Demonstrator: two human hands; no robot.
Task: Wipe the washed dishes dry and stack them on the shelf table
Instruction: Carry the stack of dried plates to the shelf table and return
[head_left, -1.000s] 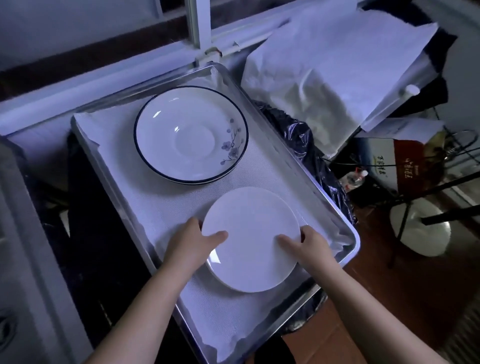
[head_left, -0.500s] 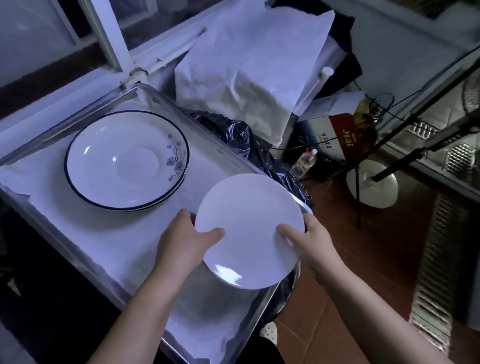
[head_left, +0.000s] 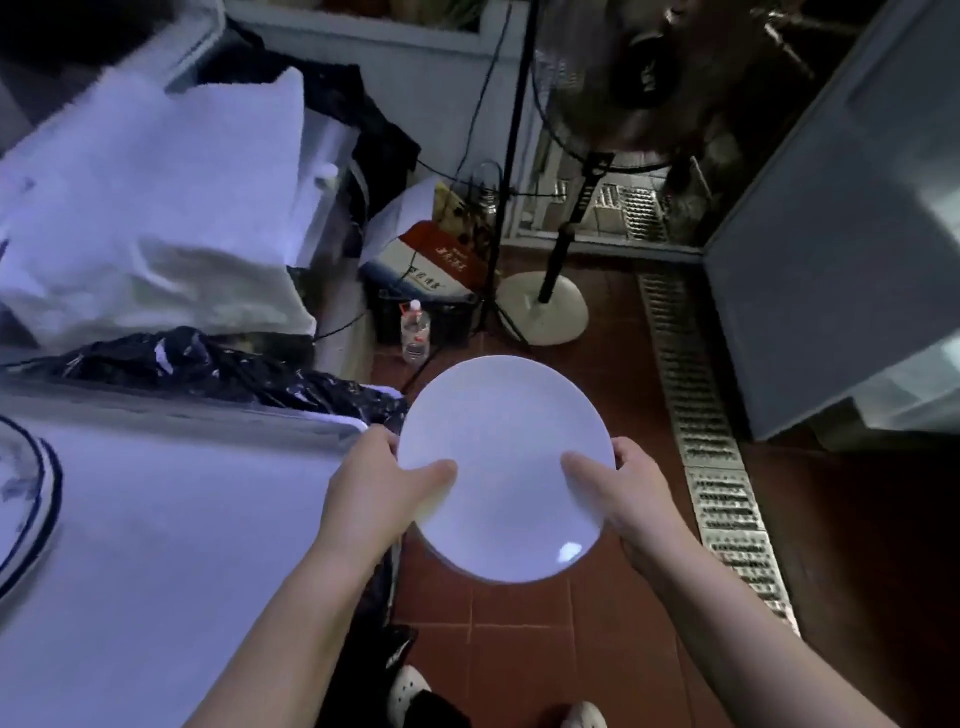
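Observation:
A plain white plate (head_left: 506, 447) is held level in the air over the red tiled floor, just right of the tray. My left hand (head_left: 376, 493) grips its left rim with the thumb on top. My right hand (head_left: 621, 493) grips the right rim the same way. At the far left a blue-rimmed bowl (head_left: 26, 499) lies on the cloth-lined metal tray (head_left: 208, 415), only partly in view.
White cloths (head_left: 150, 208) are piled behind the tray, with a black plastic bag (head_left: 223, 364) in front of them. A standing fan (head_left: 545, 306), a water bottle (head_left: 415, 327), a box (head_left: 431, 265) and a floor drain grate (head_left: 717, 457) lie ahead. A grey cabinet (head_left: 841, 249) stands on the right.
Both hands lifted the white plate off the tray and carried it right, out over the floor. My view turned right, so the bowl slid to the left edge.

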